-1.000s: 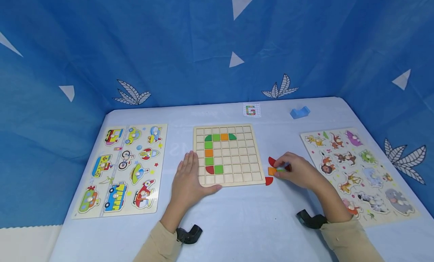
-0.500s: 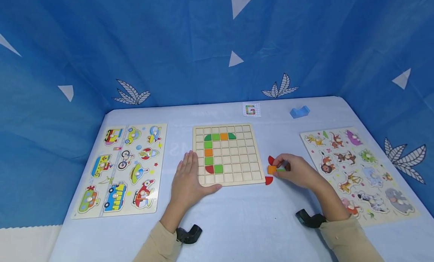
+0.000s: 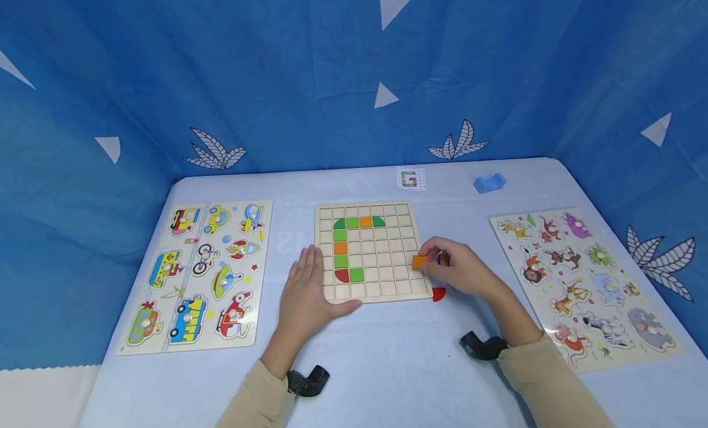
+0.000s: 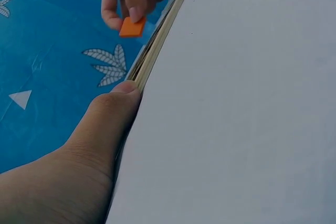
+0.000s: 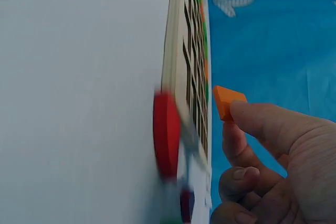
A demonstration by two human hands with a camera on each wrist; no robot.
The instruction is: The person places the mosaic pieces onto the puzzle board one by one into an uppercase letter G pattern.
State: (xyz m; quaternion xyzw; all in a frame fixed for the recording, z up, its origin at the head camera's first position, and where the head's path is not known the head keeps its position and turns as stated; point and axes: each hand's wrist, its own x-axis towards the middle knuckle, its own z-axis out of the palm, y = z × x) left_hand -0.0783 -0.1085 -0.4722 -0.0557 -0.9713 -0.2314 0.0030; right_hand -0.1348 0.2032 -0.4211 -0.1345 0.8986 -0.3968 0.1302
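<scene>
My right hand [image 3: 459,265] pinches an orange square tile [image 3: 419,262] between thumb and fingers, over the right edge of the wooden grid board [image 3: 387,286]. The right wrist view shows the orange tile [image 5: 229,102] held above the board's surface. My left hand [image 3: 306,293] lies flat with straight fingers along the board's left side, thumb at its front left corner. Green, orange and red tiles [image 3: 340,248] form a C-like shape in the grid. A red quarter-round tile [image 3: 439,294] lies by the board's lower right corner; other loose pieces there are hidden by my right hand.
A small card with a coloured G pattern [image 3: 411,179] lies behind the board, with a blue block [image 3: 489,183] to its right. A vehicle puzzle board [image 3: 221,305] lies at left, an animal puzzle board [image 3: 570,262] at right. Blue cloth [image 3: 310,77] hangs behind the table.
My right hand has picked up the orange tile from the loose pieces beside the board and carried it left, over the board's edge. The left hand has stayed still.
</scene>
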